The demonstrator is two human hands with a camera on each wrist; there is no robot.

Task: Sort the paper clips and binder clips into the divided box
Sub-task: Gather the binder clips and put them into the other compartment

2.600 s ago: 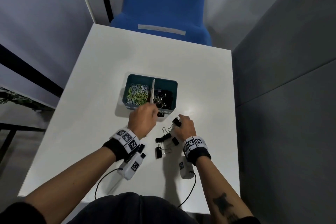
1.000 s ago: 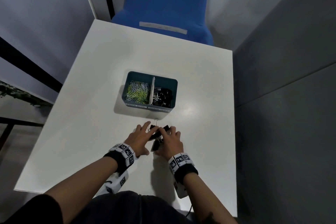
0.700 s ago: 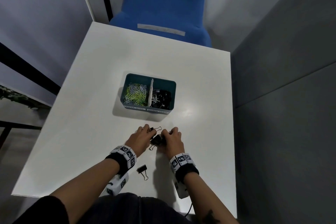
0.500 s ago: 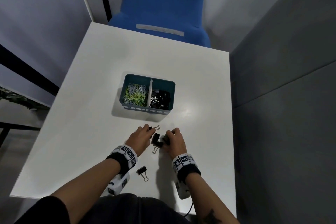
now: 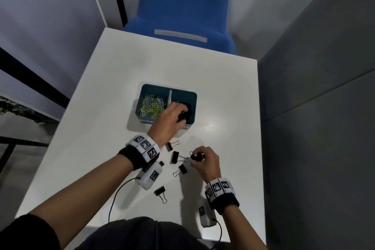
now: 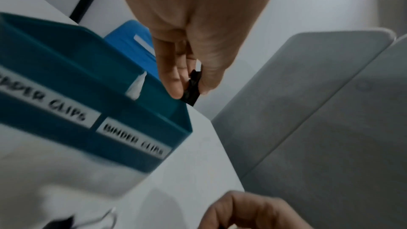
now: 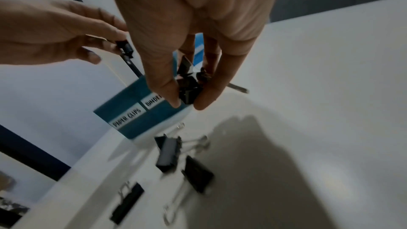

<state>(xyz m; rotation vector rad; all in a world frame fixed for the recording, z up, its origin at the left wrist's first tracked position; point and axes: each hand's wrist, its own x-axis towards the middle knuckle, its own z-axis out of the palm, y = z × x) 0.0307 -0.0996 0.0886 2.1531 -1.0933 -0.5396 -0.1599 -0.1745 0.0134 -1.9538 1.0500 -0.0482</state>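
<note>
Binder clips are the matter in hand, and the divided box (image 5: pixel 191 95) serves as landmark. Coloured paper clips (image 5: pixel 151 105) lie in its left compartment, black clips in the right one, beyond the white divider (image 5: pixel 169 96). Above that right compartment a black binder clip (image 6: pixel 192 90) is pinched between thumb and fingertips of the left hand (image 5: pixel 169 122). On the near side of the box, a small bunch of black clips (image 7: pixel 188 87) is gripped in the curled fingers of the right hand (image 5: pixel 207 161). Four loose binder clips (image 5: pixel 175 157) are seen on the white table (image 5: pixel 97 128), all nearer the person than the box; the closest to it lies just beside its front wall.

Such clips are judged to be light, stiff and springy, with smooth painted steel bodies that may slip under a loose pinch. Hold is best taken across the flat black body, or by the wire handles where these stand up from the table. Fragility is not a concern; a short drop into the compartment should do no harm. Tangling of wire loops is to be expected when several are lifted together.
</note>
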